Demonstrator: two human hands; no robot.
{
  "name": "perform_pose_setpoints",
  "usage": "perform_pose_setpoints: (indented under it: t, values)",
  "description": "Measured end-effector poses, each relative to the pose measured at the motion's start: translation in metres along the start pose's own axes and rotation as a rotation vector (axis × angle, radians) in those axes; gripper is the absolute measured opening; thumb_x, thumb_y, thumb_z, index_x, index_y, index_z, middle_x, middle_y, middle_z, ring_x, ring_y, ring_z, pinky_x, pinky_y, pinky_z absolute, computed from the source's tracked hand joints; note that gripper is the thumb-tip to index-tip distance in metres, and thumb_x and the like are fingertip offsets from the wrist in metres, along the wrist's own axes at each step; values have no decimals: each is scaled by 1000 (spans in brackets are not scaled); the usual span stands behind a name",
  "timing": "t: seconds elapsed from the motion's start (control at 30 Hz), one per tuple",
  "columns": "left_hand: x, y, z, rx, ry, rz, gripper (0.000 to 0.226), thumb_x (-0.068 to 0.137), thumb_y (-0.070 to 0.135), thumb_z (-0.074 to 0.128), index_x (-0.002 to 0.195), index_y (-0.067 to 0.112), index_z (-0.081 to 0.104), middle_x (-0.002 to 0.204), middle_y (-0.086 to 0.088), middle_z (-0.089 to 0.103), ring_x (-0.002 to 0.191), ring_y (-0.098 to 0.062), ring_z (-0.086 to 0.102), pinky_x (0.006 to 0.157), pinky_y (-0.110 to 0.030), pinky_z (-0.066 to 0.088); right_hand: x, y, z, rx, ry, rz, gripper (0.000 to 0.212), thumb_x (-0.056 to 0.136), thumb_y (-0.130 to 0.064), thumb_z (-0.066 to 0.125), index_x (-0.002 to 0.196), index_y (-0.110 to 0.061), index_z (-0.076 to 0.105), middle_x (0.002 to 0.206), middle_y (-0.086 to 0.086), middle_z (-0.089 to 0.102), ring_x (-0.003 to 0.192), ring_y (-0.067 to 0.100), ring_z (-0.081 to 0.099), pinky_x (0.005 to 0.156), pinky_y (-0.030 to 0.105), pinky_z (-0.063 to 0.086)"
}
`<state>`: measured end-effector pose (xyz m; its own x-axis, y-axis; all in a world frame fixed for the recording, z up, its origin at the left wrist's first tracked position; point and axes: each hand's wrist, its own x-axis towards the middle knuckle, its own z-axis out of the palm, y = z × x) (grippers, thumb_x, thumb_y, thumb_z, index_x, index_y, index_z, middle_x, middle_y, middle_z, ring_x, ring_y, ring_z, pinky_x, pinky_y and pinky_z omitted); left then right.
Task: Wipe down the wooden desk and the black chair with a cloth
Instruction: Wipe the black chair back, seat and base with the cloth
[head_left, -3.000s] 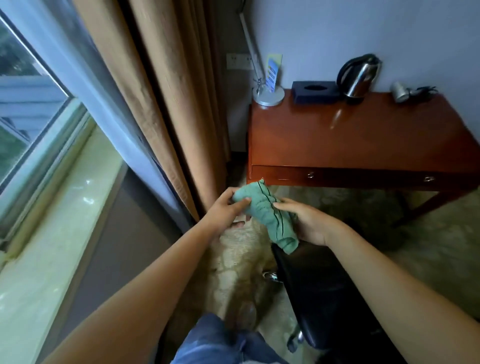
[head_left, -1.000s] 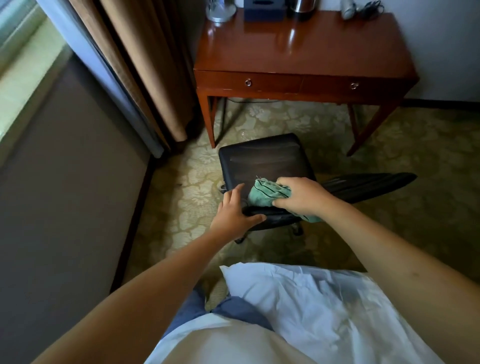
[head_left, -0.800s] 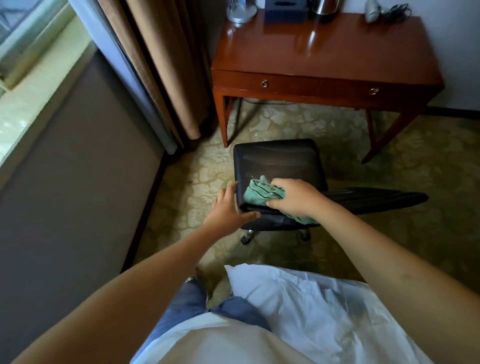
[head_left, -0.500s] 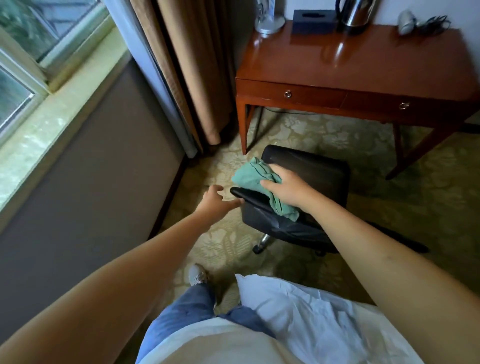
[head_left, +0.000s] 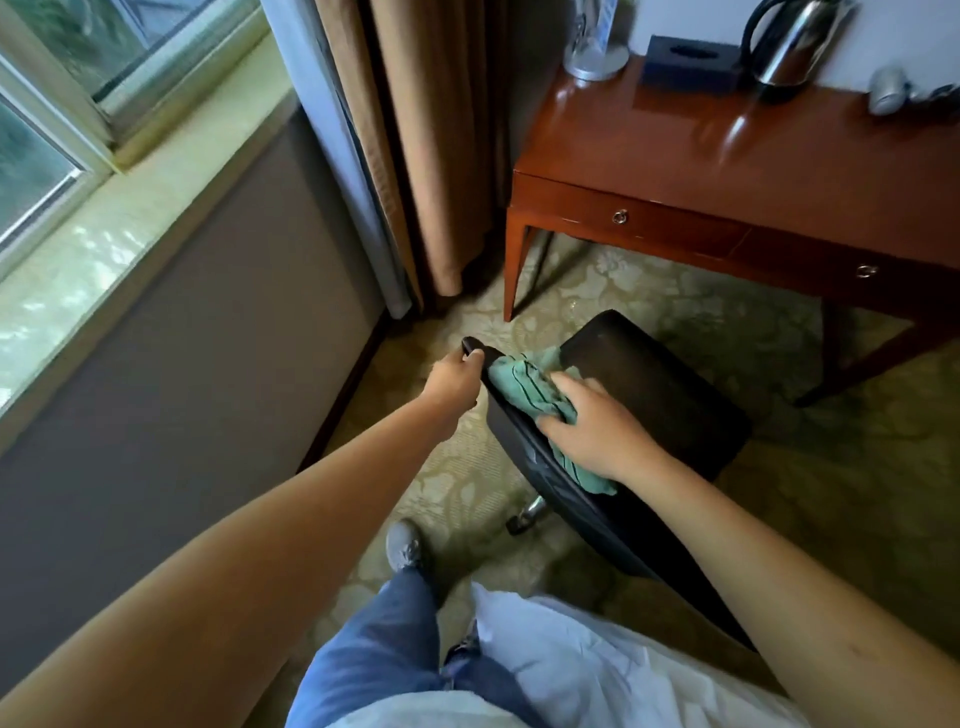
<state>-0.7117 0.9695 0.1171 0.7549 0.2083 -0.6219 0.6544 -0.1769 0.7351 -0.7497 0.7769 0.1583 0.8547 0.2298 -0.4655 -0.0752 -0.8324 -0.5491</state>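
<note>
Black and thin, the chair sits at centre frame, its backrest top edge running as a long line from the upper left tip down toward the lower right. At that upper left tip the left hand is closed around the end of the edge, apparently steadying it. Just to the right, the right hand is clamped on a green cloth, pressing it onto the same edge; the bunched cloth lies ahead of the fingers, toward the left hand, with a tail hanging down on the near side. Judging from this, the next stroke would follow the edge's long axis, either up toward the left hand or back down toward the lower right. The wooden surface fills the upper right, well apart from both hands and not yet reached; a kettle and tissue box stand along its far side.
</note>
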Motion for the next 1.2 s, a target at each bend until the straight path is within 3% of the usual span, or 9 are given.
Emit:
perform_pose_setpoints:
  t: [0.17, 0.3, 0.43, 0.57, 0.73, 0.83, 0.93, 1.07, 1.2]
  values:
    - [48, 17, -18, -43, -81, 10, 36, 107, 32, 44, 142, 28, 49, 119, 3, 65, 113, -22, 63, 93, -39, 53, 45, -33, 16, -79, 125, 57, 61, 99, -64, 33, 150, -32, 33, 138, 10, 40, 123, 33, 52, 96, 43, 46]
    - [91, 43, -34, -105, -177, -1, 27, 107, 34, 46, 133, 41, 46, 118, 5, 65, 99, -10, 63, 82, -29, 51, 105, -60, 13, -36, 147, 121, 54, 104, -55, 31, 153, -31, 29, 143, 13, 40, 123, 38, 53, 95, 44, 45]
    - [146, 76, -39, -153, -276, -2, 29, 106, 38, 46, 134, 40, 55, 116, 12, 68, 94, -8, 61, 88, -29, 47, 199, -75, -10, 60, 186, 221, 54, 105, -49, 30, 155, -29, 24, 155, 16, 34, 134, 39, 45, 102, 46, 41]
    - [198, 119, -27, -83, -340, 44, 44, 104, 45, 47, 147, 38, 48, 133, 10, 63, 104, -11, 58, 83, -28, 44, 290, -73, -43, 238, 306, 297, 47, 102, -48, 35, 145, -29, 37, 136, 13, 53, 121, 35, 54, 100, 48, 46]
    - [242, 153, -10, 13, -393, 67, 52, 97, 55, 49, 147, 41, 47, 141, 5, 59, 122, -18, 58, 80, -29, 45, 277, -65, -55, 357, 357, 305, 46, 103, -47, 41, 145, -29, 39, 134, 4, 55, 123, 28, 54, 97, 40, 46]
    - [256, 162, -3, 9, -422, 90, 61, 91, 59, 51, 148, 38, 46, 145, 4, 56, 130, -20, 55, 94, -35, 49, 238, -62, -37, 373, 333, 284, 41, 101, -51, 43, 138, -33, 43, 129, 0, 59, 117, 24, 58, 92, 40, 48]
    - [258, 165, -3, -20, -437, 94, 57, 96, 54, 53, 150, 36, 45, 149, 4, 51, 132, -21, 52, 110, -45, 45, 213, -61, -23, 332, 313, 291, 52, 99, -56, 43, 146, -36, 34, 137, 1, 52, 122, 25, 55, 98, 42, 48]
    - [255, 168, -3, -21, -398, 83, 58, 91, 56, 55, 146, 36, 50, 143, 4, 57, 128, -22, 57, 109, -46, 47, 220, -68, -27, 237, 405, 285, 45, 100, -51, 45, 141, -33, 37, 130, 5, 50, 113, 29, 57, 89, 38, 49]
    - [243, 174, -5, -43, -355, 64, 33, 104, 39, 51, 135, 34, 59, 122, 9, 68, 110, -12, 63, 106, -38, 46, 295, -58, -60, 198, 465, 260, 44, 101, -49, 42, 141, -30, 37, 132, 10, 50, 114, 32, 56, 92, 45, 50]
